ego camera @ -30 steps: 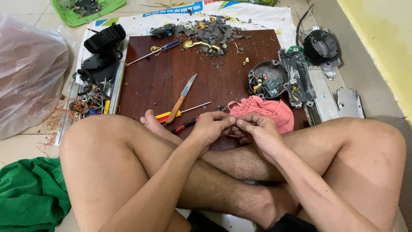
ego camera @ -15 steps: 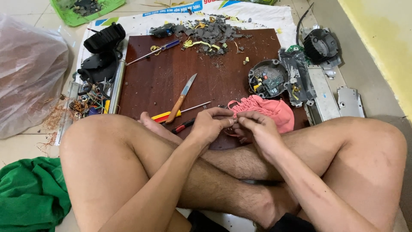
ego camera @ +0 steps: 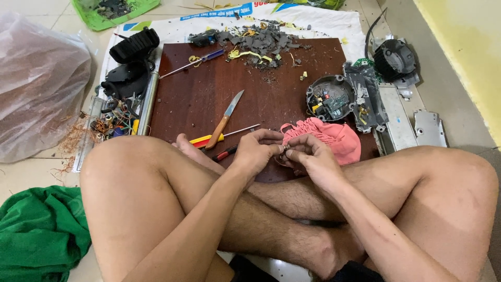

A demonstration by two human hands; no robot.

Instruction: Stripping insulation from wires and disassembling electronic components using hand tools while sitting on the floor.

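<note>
both hands pinching one small part [ego camera: 286, 150] between fingertips, left hand [ego camera: 259, 151] and right hand [ego camera: 313, 156] meeting over near edge of wooden board [ego camera: 209, 94], pink cloth [ego camera: 334, 137] just behind, knife [ego camera: 225, 120] nearby

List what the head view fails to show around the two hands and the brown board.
- Small part pinched between left hand and right hand: too small, covered by fingertips.
- Near edge of the brown board: hidden behind the crossed legs.
- Green cloth: cut off by the left and bottom edges.
- Green tray: cut off by the top edge.
- Pink cloth: partly hidden by the right hand.
</note>
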